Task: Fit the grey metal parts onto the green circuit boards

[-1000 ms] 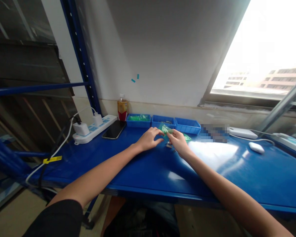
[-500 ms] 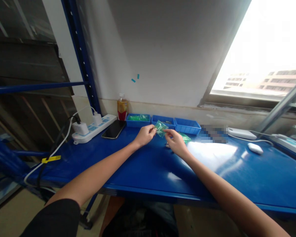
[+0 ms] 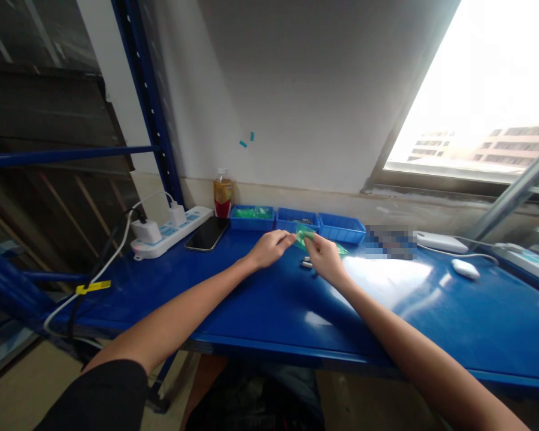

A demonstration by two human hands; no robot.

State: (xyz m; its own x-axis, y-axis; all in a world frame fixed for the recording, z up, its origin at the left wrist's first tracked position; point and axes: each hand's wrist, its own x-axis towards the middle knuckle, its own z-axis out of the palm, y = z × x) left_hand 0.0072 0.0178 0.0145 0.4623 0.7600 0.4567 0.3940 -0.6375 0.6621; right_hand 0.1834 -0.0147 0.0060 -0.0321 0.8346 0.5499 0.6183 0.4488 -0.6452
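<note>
A small, see-through green plastic bag (image 3: 302, 232) is held up over the table between my hands. My right hand (image 3: 327, 258) pinches it between thumb and fingers on its near right side. The fingers of my left hand (image 3: 269, 250) are pressed together at the bag's left edge. Just below, a few small metal pieces (image 3: 306, 262) lie on the blue table (image 3: 251, 305), too small to name. Another green bag (image 3: 342, 249) lies flat, partly hidden behind my right hand.
Three blue bins stand along the wall: one with green bags (image 3: 251, 224), one with small metal parts (image 3: 284, 222), and a right-hand bin (image 3: 341, 230). A bottle (image 3: 223, 194), phone (image 3: 208, 233) and power strip (image 3: 161, 242) are left; a white case (image 3: 465, 269) is right.
My right fingers have closed on the bag, which has tilted and shifted slightly right. My left hand has moved a little right. The small metal pieces are more exposed.
</note>
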